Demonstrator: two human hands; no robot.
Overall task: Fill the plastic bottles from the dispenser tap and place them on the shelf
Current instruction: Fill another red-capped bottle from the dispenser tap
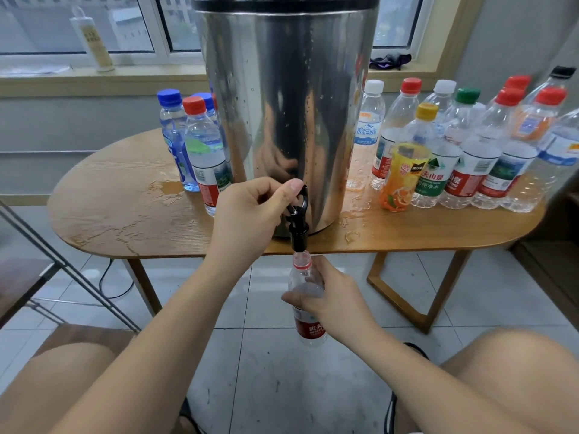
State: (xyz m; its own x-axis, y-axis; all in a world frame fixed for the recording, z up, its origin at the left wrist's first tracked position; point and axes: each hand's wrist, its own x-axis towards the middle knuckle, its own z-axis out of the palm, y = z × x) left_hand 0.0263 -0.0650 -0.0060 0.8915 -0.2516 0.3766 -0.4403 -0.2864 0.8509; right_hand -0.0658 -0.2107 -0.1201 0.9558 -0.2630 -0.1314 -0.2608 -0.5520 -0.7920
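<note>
Filling under way: the left hand [250, 211] grips the tap [299, 214] at the dispenser [282, 104] front. The right hand [332, 296] holds an uncapped bottle [310, 332] directly beneath it. Capped bottles [470, 145] crowd the dispenser's right, fewer on its left. None is seen shelved.

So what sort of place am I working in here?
Likely an office or break room rather than a kitchen: a steel dispenser stands on a wooden table by a window, over a tiled floor, with clusters of capped bottles either side.
</note>
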